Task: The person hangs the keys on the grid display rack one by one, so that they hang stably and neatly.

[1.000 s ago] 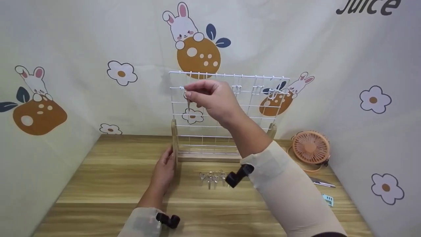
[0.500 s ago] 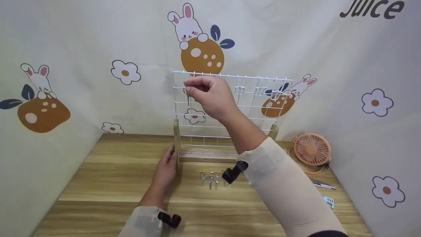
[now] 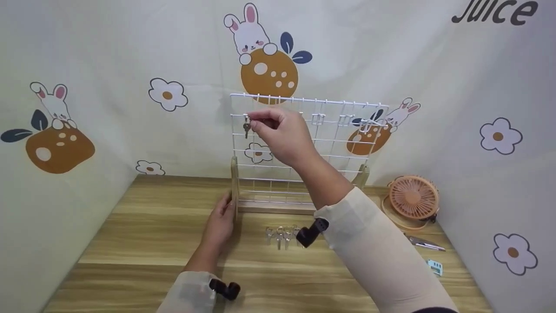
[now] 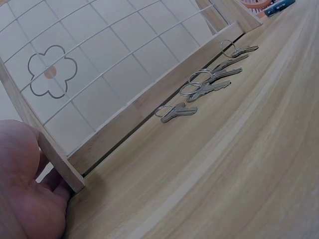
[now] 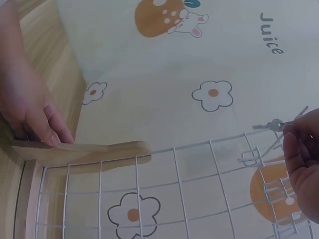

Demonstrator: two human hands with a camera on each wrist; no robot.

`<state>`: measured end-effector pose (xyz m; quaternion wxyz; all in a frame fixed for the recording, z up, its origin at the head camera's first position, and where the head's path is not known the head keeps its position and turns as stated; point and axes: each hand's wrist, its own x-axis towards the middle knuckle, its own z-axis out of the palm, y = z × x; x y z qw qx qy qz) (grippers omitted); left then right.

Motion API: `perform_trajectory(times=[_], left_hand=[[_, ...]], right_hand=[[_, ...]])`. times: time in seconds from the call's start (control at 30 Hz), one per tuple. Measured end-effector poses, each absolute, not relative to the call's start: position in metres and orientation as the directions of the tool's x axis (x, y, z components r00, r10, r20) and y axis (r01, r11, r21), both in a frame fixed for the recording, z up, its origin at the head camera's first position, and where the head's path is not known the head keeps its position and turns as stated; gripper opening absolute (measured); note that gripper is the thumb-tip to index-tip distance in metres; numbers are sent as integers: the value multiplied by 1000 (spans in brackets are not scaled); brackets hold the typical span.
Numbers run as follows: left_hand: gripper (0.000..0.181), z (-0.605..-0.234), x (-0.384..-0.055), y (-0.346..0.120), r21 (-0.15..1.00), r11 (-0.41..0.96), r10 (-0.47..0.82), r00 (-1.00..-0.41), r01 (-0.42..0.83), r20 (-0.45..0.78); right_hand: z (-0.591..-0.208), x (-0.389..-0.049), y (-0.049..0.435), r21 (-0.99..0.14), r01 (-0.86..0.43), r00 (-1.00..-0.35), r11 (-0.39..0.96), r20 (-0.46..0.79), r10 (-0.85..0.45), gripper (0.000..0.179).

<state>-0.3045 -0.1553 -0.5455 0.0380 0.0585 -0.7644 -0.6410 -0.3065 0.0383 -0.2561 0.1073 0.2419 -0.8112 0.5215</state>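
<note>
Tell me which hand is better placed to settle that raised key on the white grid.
Likely the right hand: it's at the key, high by the grid; the left hand holds the wooden stand lower down.

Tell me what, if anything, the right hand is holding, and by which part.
The right hand holds a metal key, pinched by its key ring.
</note>
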Motion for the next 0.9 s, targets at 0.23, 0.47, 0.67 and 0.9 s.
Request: perform_trajectory(times=[0.23, 0.47, 0.67, 0.9], left_hand=[[56, -545, -303, -156, 985, 167, -136, -990, -49, -26], [54, -547, -304, -155, 988, 148, -133, -991, -41, -21], [56, -548, -303, -157, 994, 90, -109, -993, -64, -54], [54, -546, -305, -154, 994, 90, -125, -991, -65, -53]], right_hand=[[-278, -297, 54, -796, -538, -839, 279, 473, -267, 18], [-331, -296, 90, -873, -441, -889, 208, 393, -235, 19], [-380, -296, 124, -924, -328, -937, 195, 292, -193, 22], [-425, -296, 160, -949, -263, -962, 174, 244, -124, 21]])
